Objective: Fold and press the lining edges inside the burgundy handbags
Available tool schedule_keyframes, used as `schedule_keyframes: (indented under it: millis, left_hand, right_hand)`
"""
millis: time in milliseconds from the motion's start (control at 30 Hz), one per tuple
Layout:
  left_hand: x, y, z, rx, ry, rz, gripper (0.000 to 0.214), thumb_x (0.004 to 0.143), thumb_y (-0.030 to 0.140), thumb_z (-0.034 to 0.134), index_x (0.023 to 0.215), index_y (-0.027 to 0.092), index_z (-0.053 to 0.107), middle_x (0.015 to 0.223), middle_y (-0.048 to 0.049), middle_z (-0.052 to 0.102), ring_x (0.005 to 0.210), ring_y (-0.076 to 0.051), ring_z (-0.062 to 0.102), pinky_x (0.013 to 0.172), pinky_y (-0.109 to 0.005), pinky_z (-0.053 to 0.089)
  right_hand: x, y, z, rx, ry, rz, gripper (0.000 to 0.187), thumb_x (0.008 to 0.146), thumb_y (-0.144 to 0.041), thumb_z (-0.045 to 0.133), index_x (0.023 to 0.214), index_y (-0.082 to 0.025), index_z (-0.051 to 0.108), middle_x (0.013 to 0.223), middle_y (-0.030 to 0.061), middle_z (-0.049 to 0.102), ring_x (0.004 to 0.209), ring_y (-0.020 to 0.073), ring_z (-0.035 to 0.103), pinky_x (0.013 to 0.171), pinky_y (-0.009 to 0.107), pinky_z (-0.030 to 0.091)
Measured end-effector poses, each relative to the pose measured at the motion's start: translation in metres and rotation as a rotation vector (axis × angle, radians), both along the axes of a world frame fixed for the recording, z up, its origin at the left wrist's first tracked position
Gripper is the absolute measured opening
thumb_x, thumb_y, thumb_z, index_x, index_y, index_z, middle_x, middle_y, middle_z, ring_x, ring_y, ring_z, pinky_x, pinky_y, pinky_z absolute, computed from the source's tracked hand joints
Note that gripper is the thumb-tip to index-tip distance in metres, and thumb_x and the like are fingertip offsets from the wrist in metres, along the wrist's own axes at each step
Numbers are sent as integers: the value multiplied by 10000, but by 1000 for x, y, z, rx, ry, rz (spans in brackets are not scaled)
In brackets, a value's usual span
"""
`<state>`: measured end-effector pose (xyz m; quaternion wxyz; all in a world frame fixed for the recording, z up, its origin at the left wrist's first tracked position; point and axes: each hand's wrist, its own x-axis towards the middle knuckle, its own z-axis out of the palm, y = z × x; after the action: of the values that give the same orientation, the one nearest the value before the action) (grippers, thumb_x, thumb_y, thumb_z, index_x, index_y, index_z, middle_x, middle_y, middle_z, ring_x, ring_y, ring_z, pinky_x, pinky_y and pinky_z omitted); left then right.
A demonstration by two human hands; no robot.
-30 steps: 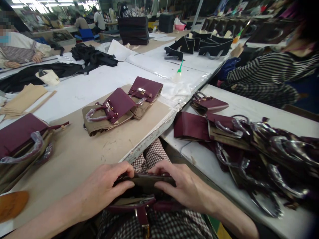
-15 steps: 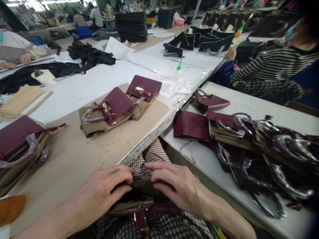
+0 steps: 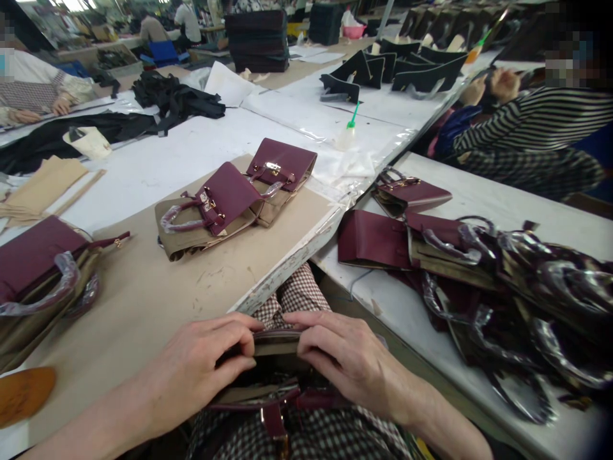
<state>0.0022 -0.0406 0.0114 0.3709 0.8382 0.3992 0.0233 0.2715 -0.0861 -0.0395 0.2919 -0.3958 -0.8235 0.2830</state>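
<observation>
A burgundy handbag point(image 3: 278, 406) rests on my lap with its mouth open toward me. My left hand point(image 3: 211, 358) pinches the far rim on the left side, thumb inside the bag and fingers over the edge. On the right part of that same rim, my right hand point(image 3: 342, 354) is closed too, its fingertips curled over the edge. A strap with gold-coloured metal trim hangs at the bag's near side. The bag's inside is dark, and its lower part is hidden.
Two burgundy handbags point(image 3: 230, 198) lie on brown paper ahead, another handbag point(image 3: 43, 262) at the left. A pile of handbags point(image 3: 479, 275) with wrapped handles covers the right table. A green-tipped bottle point(image 3: 348, 134) stands farther back. One co-worker in a striped sleeve point(image 3: 541, 128) sits right.
Both hands stay on the bag's rim, with only slight finger shifts. The view has tilted a little, and the striped-sleeved co-worker's hands are now raised into view.
</observation>
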Motion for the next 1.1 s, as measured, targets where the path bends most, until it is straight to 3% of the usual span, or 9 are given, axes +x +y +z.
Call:
schedule_keyframes:
  millis: [267, 433, 700, 867, 1100]
  left_hand:
    - [-9, -1, -6, -4, -56, 95, 132, 953, 225, 582, 892, 239, 697, 1331, -1, 609, 1134, -166, 625, 1012, -297, 467]
    - [-7, 7, -7, -19, -49, 153, 150, 946, 234, 594, 886, 240, 730, 1239, 4, 650, 1052, -157, 647, 962, -282, 481]
    - [-2, 24, -1, -134, 30, 168, 177, 919, 295, 617, 920, 271, 792, 1076, 15, 730, 957, -171, 672, 890, -266, 491]
    - [6, 27, 5, -177, 34, 185, 153, 900, 288, 632, 857, 239, 770, 1039, 14, 729, 914, -166, 668, 866, -261, 479]
    - [8, 28, 0, -155, 27, 208, 59, 846, 247, 676, 843, 224, 622, 1003, 31, 701, 979, -188, 639, 940, -309, 458]
  right_hand:
    - [-3, 2, -6, -33, 74, -40, 143, 970, -125, 557, 1070, -211, 613, 1266, 76, 656, 1106, 168, 653, 944, 310, 547]
    - [-6, 8, -8, 11, 84, -87, 171, 962, -140, 576, 1104, -205, 647, 1188, 86, 698, 1068, 192, 675, 932, 342, 572]
    - [-4, 19, -20, 58, -56, -142, 220, 955, -144, 568, 1131, -231, 666, 1236, 89, 682, 1085, 232, 668, 929, 410, 582]
    - [-3, 23, -25, 34, -48, -143, 188, 959, -120, 543, 1067, -226, 656, 1257, 82, 670, 1107, 230, 654, 938, 407, 570]
    - [-3, 23, -23, 27, 25, -106, 194, 963, -94, 525, 1044, -234, 631, 1234, 54, 675, 1089, 199, 644, 924, 370, 553]
